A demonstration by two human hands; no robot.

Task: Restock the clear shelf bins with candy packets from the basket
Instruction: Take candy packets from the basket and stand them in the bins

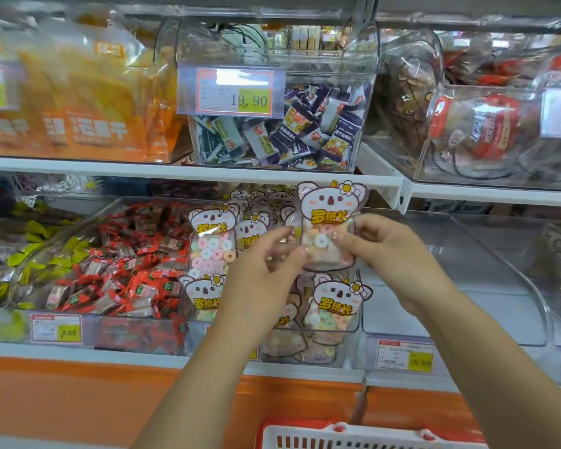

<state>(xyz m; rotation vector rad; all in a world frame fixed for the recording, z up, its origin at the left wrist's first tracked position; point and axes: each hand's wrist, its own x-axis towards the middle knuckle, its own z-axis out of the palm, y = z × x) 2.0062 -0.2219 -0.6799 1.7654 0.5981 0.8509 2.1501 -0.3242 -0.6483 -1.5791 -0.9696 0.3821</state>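
Pinches koala-shaped clear packet of pastel ring candies (pixel 329 218) upright, left hand (pixel 266 270) and right hand (pixel 389 251) curled on opposite edges, clear plastic shelf bin (pixel 357 315) directly below fingers

Upright koala candy packet (pixel 330 218) above bin (pixel 353 327)

The clear koala-shaped candy packet (pixel 329 222) shows a white face, pink ears, yellow lettering and pastel rings, the small wrapped sweets (pixel 127 270) run red and brown, the slotted plastic basket (pixel 353 438) white with red.
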